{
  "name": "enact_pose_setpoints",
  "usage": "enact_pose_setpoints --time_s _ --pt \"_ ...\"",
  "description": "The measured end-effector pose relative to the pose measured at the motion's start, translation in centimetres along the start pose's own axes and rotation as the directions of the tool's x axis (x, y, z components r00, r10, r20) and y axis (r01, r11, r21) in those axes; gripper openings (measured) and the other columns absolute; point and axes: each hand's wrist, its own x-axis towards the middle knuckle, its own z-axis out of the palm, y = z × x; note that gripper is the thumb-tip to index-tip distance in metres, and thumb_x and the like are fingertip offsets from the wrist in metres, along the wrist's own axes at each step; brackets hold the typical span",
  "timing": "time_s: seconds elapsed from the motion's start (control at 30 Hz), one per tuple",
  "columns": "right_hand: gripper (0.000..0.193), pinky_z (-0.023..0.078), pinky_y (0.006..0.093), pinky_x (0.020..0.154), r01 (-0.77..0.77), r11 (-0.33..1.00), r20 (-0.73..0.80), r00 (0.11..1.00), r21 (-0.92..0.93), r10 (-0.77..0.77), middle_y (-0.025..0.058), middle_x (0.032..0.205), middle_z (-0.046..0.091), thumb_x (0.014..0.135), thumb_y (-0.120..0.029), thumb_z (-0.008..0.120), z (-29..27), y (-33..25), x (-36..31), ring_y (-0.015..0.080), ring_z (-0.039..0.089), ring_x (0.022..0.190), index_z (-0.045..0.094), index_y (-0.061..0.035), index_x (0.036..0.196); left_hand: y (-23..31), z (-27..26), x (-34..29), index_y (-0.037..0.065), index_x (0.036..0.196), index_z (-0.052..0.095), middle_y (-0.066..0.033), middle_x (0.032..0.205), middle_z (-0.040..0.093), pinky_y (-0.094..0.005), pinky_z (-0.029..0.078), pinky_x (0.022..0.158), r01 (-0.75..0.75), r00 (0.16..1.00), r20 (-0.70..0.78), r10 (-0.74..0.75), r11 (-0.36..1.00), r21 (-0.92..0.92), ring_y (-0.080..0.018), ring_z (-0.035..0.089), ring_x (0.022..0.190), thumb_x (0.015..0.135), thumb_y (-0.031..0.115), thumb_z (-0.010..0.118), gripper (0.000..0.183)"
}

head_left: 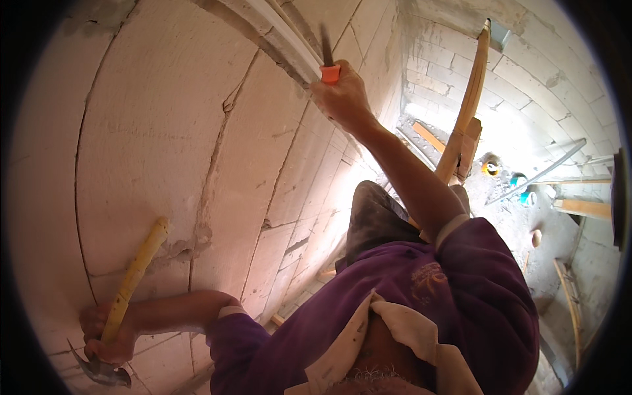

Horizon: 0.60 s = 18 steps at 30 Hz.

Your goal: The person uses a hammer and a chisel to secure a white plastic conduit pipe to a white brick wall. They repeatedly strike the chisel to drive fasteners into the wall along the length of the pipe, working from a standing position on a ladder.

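Observation:
My left hand [99, 332] is low at the left, close to the white block wall [151, 131]. It grips a claw hammer [135, 273] just above the steel head, so the yellow wooden handle sticks up along the wall. My right hand [342, 99] reaches out to the wall further along. It is closed on a chisel with an orange guard [330, 71], whose dark blade points into a cut groove. Grey conduit pipes [280, 33] run in that groove. My purple sleeves and torso fill the lower middle.
A wooden ladder [466, 112] leans by my right arm. Below on the rubble-strewn floor are a yellow container [490, 168], a teal one [526, 197], a metal pipe [550, 168] and wooden planks [582, 207]. Another block wall [526, 79] closes the far side.

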Motion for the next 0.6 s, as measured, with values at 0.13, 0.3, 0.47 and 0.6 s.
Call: enact_pose_setpoints --time_s 0.13,0.3,0.47,0.6 --pt "0.034 0.050 0.0306 0.055 0.097 0.995 -0.195 0.977 0.026 -0.090 0.0076 0.077 0.062 0.083 -0.014 0.071 2.6 -1.2 1.3 0.0132 0.061 0.065 0.053 0.0015 0.108 0.6 1.1 -0.5 0.013 0.050 0.040 0.0021 0.040 0.032 -0.0265 0.034 0.030 -0.030 0.999 0.034 0.029 0.999 0.027 -0.0121 0.037 0.029 0.076 0.012 0.053 0.028" --pt "0.031 0.053 0.0353 0.067 0.131 0.986 -0.158 0.977 -0.101 -0.146 0.0152 0.084 0.068 0.085 -0.019 0.073 3.7 -3.2 2.0 0.0233 0.067 0.077 0.057 0.0006 0.102 0.2 0.6 -0.5 0.013 0.050 0.039 0.0031 0.041 0.032 -0.0257 0.035 0.031 -0.031 1.000 0.001 0.031 0.999 0.015 -0.0111 0.037 0.030 0.080 0.015 0.053 0.033" --pt "0.022 0.053 0.0435 0.069 0.263 0.953 -0.163 0.944 -0.149 -0.286 0.0256 0.085 0.068 0.086 -0.017 0.067 4.8 -2.5 2.3 0.0406 0.069 0.080 0.058 -0.0002 0.096 -2.7 -4.7 -0.6 0.010 0.065 0.045 0.0034 0.046 0.035 -0.0234 0.033 0.031 0.047 0.965 -0.263 -0.011 0.990 0.132 -0.0075 0.037 0.031 0.092 0.024 0.050 0.031" --pt "0.021 0.053 0.0444 0.072 0.208 0.970 -0.170 0.959 -0.128 -0.228 0.0251 0.086 0.069 0.085 -0.015 0.066 4.9 -2.7 2.9 0.0417 0.068 0.082 0.058 0.0001 0.097 -1.6 -3.7 -0.1 0.008 0.075 0.047 0.0043 0.049 0.036 -0.0218 0.034 0.030 -0.046 0.998 0.035 0.042 0.993 0.109 -0.0057 0.037 0.032 0.097 0.026 0.049 0.029"
